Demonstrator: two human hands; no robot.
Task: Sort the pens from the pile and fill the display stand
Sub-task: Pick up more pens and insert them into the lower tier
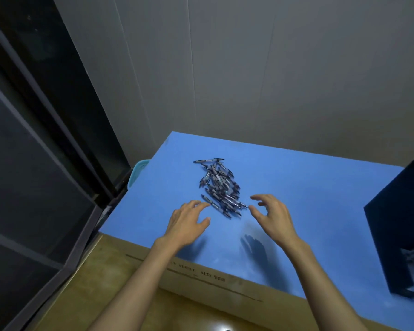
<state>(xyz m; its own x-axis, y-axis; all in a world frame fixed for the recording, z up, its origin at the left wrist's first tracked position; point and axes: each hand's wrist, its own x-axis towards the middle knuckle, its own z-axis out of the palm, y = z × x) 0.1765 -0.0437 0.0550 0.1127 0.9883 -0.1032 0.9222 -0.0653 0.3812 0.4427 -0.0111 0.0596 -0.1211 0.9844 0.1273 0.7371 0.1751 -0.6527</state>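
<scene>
Just slim pens (219,186), matte blue mat (308,187)

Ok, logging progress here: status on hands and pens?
Left hand and right hand open, empty, flanking pen pile. Pile unsorted on blue mat. Display stand at right edge. Nothing blocking.

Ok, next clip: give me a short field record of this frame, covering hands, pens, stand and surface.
left hand: open, holds nothing, fingertips near the pile's near end
right hand: open, fingers loosely curved, holds nothing
pens: one loose pile on the mat, between and beyond the hands
display stand: dark, at right edge, partly cut off
mat: blue, over a cardboard box
basket: light blue, behind mat's left edge
</scene>
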